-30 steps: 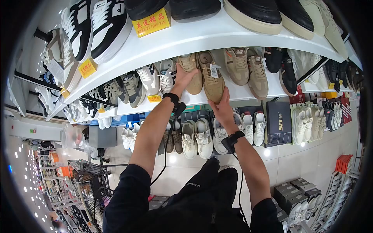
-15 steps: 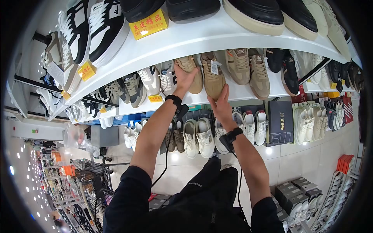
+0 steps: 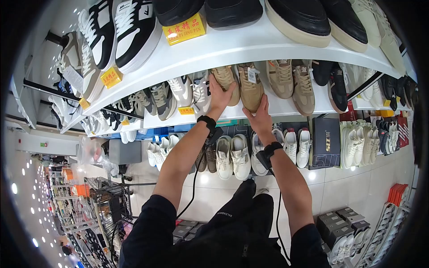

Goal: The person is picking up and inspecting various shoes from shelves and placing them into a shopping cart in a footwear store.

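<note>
A pair of tan lace-up sneakers stands side by side on the middle white shelf. My left hand (image 3: 220, 94) grips the left tan sneaker (image 3: 226, 77) from its near side, thumb on the right and fingers on the left. Cupped round the toe of the right tan sneaker (image 3: 251, 94) is my right hand (image 3: 259, 118), with its thumb and fingers on opposite sides. A white tag (image 3: 252, 75) lies over that sneaker's laces. Both toes point towards me. The heels are hidden under the upper shelf.
More sneakers (image 3: 280, 78) flank the pair closely. Above, an upper shelf (image 3: 237, 48) carries black shoes and a yellow sign (image 3: 184, 29). White sneakers (image 3: 240, 156) and a dark shoe box (image 3: 325, 142) sit below. A shopping cart (image 3: 105, 201) stands at the left.
The view has shifted slightly, so the shelves appear farther right. The tan sneakers sit a little farther back on the shelf. Both hands stay at the same sneakers.
</note>
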Demonstrator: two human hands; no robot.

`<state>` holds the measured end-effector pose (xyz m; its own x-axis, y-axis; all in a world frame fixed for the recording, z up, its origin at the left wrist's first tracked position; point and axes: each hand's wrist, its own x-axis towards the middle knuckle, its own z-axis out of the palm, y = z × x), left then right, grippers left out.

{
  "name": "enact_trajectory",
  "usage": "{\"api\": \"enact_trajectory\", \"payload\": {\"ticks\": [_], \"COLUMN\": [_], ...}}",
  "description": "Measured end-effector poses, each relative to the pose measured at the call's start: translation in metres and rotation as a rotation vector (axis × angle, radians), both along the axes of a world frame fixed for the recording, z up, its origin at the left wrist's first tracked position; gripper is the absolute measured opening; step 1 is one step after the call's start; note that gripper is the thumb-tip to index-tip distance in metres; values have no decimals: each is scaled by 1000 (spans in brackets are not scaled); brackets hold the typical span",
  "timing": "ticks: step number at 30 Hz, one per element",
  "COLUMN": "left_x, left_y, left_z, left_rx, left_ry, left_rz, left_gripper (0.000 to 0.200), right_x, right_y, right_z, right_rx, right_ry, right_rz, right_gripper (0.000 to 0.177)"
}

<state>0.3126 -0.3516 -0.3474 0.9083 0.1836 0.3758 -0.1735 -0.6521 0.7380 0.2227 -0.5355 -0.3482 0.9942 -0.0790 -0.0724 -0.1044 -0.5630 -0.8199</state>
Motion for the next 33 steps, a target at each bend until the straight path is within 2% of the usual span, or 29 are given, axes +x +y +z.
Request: {"api": "enact_trajectory", "payload": {"ticks": [1,3,5,6,8,9,10,11,12,13,14,15,17,18,22,25,30,33], "left_x": [-4,-16,-38,-51,-82,-104,-129,-154,-177,-203,-227,-253,-309,-335,-424,-471,-520,-534], "left_y": [-1,-2,-5,-6,-8,-10,-13,-14,-14,-12,-13,-15,-18,-22,-33,-34,-30,-15], "left_z": [-2,4,23,23,22,35,58,74,81,88,96,103,116,123,167,193,220,234], "left_rx": [112,92,-99,-103,-326,-328,-367,-407,-414,-445,-477,-491,-339,-227,-107,-56,-74,-84], "left_ry": [-55,-71,46,51,-33,-31,75,182,180,226,266,259,394,461,427,548,519,505], "left_rz": [62,64,-7,-2,-76,-70,-86,-104,-103,-154,-208,-203,-275,-269,-400,-411,-384,-360], "left_gripper": [104,98,91,91,67,67,54,41,41,30,20,20,17,19,18,18,17,18], "right_x": [-1,-5,-16,-24,-40,-51,-61,-76,-94,-116,-139,-160,-206,-230,-303,-342,-376,-374], "right_y": [-1,-6,-9,-12,-23,-30,-37,-50,-66,-80,-92,-109,-140,-150,-203,-225,-233,-218], "right_z": [-2,-5,-6,-5,0,3,-19,-2,31,54,64,71,88,100,178,209,240,253], "right_rx": [-1,15,92,172,165,166,47,43,188,330,297,283,281,306,304,242,185,184], "right_ry": [4,-14,-4,3,-22,-46,-362,-362,-159,49,-8,-9,76,30,92,71,124,70], "right_rz": [6,61,58,50,73,89,78,82,125,167,159,168,224,231,405,334,353,345], "right_gripper": [107,113,109,105,102,100,84,84,75,66,50,50,42,34,26,27,25,25]}}
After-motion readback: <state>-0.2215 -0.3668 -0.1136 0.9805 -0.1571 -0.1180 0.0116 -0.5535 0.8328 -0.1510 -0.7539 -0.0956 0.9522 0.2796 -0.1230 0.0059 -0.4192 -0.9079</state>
